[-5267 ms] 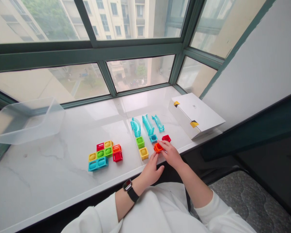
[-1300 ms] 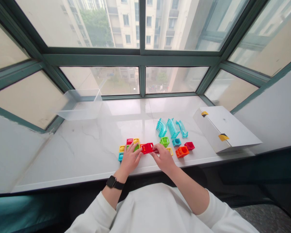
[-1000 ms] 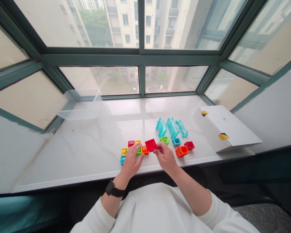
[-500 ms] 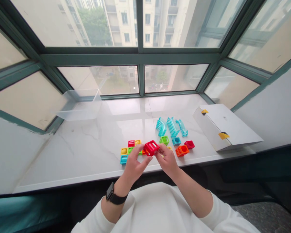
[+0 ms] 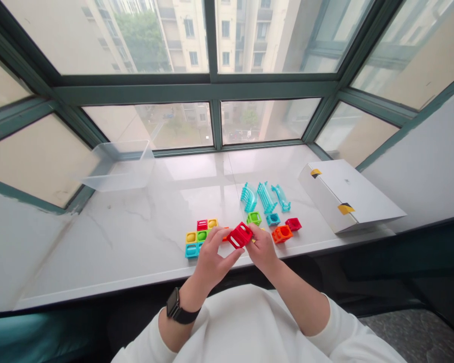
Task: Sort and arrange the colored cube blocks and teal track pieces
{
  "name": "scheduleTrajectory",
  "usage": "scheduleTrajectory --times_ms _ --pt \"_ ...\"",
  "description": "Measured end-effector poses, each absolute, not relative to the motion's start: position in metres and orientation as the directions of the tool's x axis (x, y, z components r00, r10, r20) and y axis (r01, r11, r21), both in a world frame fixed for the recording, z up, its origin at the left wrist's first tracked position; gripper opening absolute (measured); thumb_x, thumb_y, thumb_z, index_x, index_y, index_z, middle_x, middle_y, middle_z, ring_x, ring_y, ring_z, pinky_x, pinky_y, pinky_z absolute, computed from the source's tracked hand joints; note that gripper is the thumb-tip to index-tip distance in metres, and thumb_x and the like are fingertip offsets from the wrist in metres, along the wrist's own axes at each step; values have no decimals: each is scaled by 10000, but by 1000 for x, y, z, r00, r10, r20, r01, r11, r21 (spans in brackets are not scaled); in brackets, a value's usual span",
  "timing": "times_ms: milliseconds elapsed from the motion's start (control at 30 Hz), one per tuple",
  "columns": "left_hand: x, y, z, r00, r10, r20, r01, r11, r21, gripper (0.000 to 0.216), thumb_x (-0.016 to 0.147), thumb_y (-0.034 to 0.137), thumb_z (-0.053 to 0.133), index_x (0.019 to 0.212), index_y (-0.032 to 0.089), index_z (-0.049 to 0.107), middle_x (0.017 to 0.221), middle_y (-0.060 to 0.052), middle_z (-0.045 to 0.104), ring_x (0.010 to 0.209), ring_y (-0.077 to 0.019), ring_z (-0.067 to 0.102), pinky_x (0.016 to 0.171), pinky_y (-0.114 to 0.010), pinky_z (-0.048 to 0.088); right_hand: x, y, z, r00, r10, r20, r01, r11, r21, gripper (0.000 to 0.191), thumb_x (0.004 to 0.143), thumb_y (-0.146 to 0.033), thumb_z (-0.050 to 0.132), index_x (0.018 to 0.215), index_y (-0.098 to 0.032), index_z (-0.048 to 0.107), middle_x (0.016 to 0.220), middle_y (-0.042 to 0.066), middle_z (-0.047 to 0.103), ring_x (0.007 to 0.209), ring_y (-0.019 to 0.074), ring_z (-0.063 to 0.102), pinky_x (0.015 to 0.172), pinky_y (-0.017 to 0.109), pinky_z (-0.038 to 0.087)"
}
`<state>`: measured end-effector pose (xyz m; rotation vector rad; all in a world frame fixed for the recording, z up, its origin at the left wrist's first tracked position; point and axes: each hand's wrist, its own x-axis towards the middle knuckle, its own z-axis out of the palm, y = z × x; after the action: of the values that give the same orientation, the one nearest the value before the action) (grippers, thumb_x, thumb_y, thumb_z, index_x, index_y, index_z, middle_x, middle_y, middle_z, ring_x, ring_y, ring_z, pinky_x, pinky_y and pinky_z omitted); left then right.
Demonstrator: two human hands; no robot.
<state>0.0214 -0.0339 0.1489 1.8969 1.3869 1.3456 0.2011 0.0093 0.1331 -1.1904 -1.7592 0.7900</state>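
A red hollow toy block with slotted faces is held tilted above the near edge of the sill. My right hand grips its right end between thumb and fingers. My left hand is closed about its left side, thumb below and fingertips at the upper left edge. Behind my left hand lies a cluster of joined blocks, among them a yellow block, a green block and a blue block; my fingers hide part of it. Right of my right hand sits an orange block.
Beyond the hands lie a light green block, a teal block, another red block and clear blue track pieces. A clear plastic bin stands back left, a white box at right. Windows enclose the marble sill.
The red block has been turned between my hands, its slotted faces now slanting up to the right. My left hand's grip looks wider. The whole view has shifted slightly.
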Motion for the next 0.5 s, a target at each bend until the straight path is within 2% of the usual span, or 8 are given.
scheduleTrajectory --times_ms 167,267,333,400,500 --pt "23 -28 140 -20 968 250 294 -233 927 375 907 399 775 1223 237 652 1183 -86 724 1074 -250 710 972 -412 587 206 14 138 -217 923 318 398 381 -835 143 945 -287 584 813 -235 606 727 -14 663 663 167 619 640 269 446" --pt "24 -26 135 -31 987 159 234 -148 961 527 896 417 791 1364 254 611 1310 -104 707 1157 -266 705 1043 -447 568 209 17 139 -229 924 307 415 378 -827 98 932 -265 602 843 -238 632 754 -3 690 682 179 659 652 278 494" --pt "25 -24 133 -21 993 115 210 -108 972 611 907 422 780 1456 267 561 1351 -115 695 1172 -266 704 1069 -465 556 211 18 139 -238 926 292 413 368 -833 65 948 -287 617 968 -242 659 829 12 726 731 193 700 683 292 540" --pt "25 -22 133 -8 998 70 134 -68 989 623 930 438 753 1487 264 536 1350 -125 700 1168 -261 709 1075 -468 554 215 18 139 -243 927 286 397 364 -843 220 972 -337 637 1174 -251 643 903 25 745 802 208 733 734 313 588" --pt "26 -17 131 -5 1000 -9 -67 8 998 575 926 494 744 1415 240 578 1290 -129 725 1155 -262 715 1038 -447 575 221 19 138 -296 899 321 354 416 -838 454 986 -401 669 1403 -270 547 997 44 740 891 219 742 809 357 639"
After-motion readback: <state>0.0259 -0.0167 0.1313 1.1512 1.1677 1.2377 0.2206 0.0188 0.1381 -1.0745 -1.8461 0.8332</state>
